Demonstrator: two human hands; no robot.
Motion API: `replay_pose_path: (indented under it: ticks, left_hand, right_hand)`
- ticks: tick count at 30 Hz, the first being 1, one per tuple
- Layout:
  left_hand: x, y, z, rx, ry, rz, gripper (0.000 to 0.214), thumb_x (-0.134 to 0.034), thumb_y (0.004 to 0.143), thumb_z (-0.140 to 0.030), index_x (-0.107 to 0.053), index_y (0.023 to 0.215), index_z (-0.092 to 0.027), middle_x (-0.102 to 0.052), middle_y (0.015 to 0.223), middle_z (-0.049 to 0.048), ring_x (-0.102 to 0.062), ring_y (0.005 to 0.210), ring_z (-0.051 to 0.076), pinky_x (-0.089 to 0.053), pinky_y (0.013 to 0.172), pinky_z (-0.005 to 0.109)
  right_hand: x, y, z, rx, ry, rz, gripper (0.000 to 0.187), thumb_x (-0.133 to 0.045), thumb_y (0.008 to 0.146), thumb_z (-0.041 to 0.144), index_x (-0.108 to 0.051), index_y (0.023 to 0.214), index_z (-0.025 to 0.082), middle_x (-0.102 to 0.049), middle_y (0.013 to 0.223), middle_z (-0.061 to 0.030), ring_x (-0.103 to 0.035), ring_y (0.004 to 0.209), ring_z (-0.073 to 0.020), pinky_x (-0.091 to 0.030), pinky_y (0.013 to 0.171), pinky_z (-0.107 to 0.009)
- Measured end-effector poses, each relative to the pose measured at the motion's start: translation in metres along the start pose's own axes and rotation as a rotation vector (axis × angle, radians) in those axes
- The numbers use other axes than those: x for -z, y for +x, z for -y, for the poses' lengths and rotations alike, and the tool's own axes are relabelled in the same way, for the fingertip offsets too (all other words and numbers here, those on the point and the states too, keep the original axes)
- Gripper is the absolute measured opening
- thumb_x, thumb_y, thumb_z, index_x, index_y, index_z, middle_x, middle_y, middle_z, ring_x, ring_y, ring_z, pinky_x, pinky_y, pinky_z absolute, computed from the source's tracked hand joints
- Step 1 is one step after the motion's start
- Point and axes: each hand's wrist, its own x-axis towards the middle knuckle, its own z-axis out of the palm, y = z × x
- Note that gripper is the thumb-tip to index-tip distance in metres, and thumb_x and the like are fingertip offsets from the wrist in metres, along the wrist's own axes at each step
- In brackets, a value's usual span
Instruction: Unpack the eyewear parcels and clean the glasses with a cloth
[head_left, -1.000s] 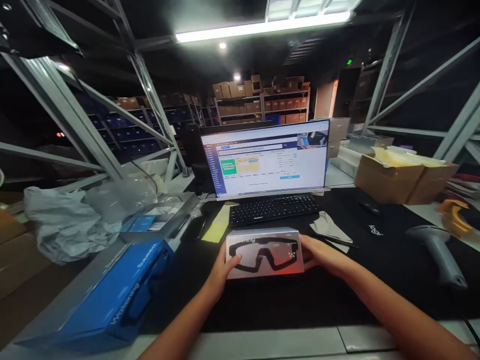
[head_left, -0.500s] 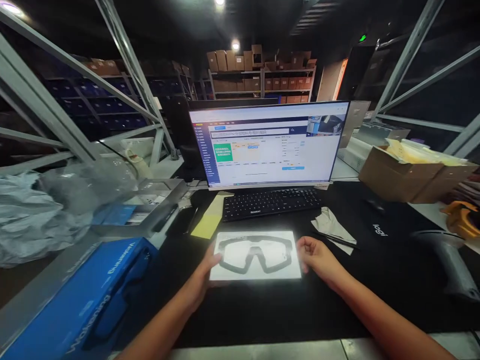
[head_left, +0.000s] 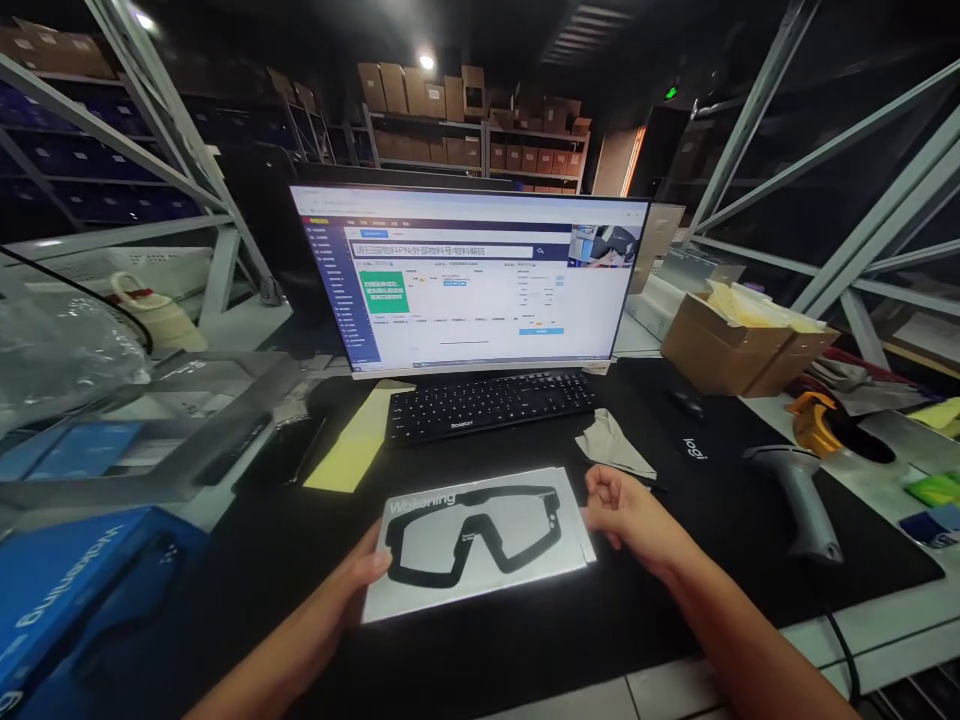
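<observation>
A flat silver box (head_left: 480,540) printed with black goggles lies face up on the black desk mat (head_left: 720,540) in front of the keyboard (head_left: 487,402). My left hand (head_left: 360,580) grips the box's left edge, thumb on top. My right hand (head_left: 622,515) hovers at the box's right edge with fingers loosely curled, at most brushing that edge and holding nothing.
A monitor (head_left: 472,280) stands behind the keyboard. A blue box (head_left: 67,590) and an open silver box (head_left: 150,440) lie at left. A grey cloth (head_left: 615,445), a handheld scanner (head_left: 799,500) and an open cardboard box (head_left: 735,345) sit at right. Steel shelving frames both sides.
The box was tipped up on edge, then laid flat face up. My right hand has come off its right end. The view has shifted right and closer.
</observation>
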Motion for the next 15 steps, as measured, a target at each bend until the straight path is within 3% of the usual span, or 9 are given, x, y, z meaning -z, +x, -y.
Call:
replay_pose_path:
  ticks: [9, 15]
  left_hand:
    - [-0.021, -0.012, -0.009, 0.044, -0.071, -0.079, 0.098, -0.067, 0.075, -0.063, -0.026, 0.157, -0.03, -0.06, 0.142, 0.0094, -0.055, 0.131, 0.041, -0.042, 0.111, 0.059]
    - [-0.015, -0.003, -0.001, 0.036, -0.013, -0.098, 0.097, -0.065, 0.073, -0.066, -0.03, 0.156, -0.029, -0.062, 0.139, 0.0107, -0.06, 0.126, 0.04, -0.045, 0.108, 0.058]
  right_hand:
    - [0.022, 0.0, 0.005, 0.024, 0.009, -0.036, 0.049, -0.084, 0.057, 0.031, -0.04, 0.078, 0.024, -0.051, 0.048, 0.0112, -0.042, 0.041, -0.007, -0.022, 0.036, -0.016]
    - [0.022, -0.014, -0.021, 0.019, -0.154, -0.058, 0.047, -0.075, 0.068, 0.047, -0.035, 0.075, 0.025, -0.049, 0.052, 0.01, -0.034, 0.039, -0.0048, -0.024, 0.038, -0.017]
